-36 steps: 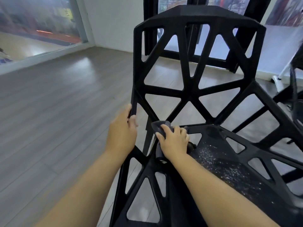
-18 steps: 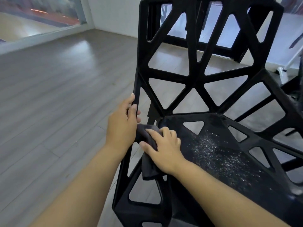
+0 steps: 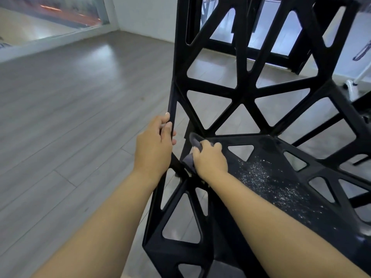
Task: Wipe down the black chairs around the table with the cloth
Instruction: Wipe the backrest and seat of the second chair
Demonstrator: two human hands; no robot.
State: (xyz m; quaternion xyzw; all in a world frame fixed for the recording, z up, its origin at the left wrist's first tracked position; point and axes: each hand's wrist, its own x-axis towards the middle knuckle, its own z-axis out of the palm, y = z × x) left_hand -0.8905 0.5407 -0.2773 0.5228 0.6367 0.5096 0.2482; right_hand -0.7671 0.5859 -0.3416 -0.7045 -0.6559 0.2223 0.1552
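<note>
Left grip [image 3: 154, 145] curled round the black chair [image 3: 244, 93] frame, right grip [image 3: 210, 160] bunched the grey cloth [image 3: 189, 162] at the seat corner; white specks [image 3: 271, 177] rightward likely needed the next sweep.

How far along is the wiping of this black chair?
No part looks clearly finished. In hand: the right hand holds the cloth at the rear corner of the seat, while the left hand grips the chair by its backrest edge. Left: pale specks cover the seat middle.
</note>
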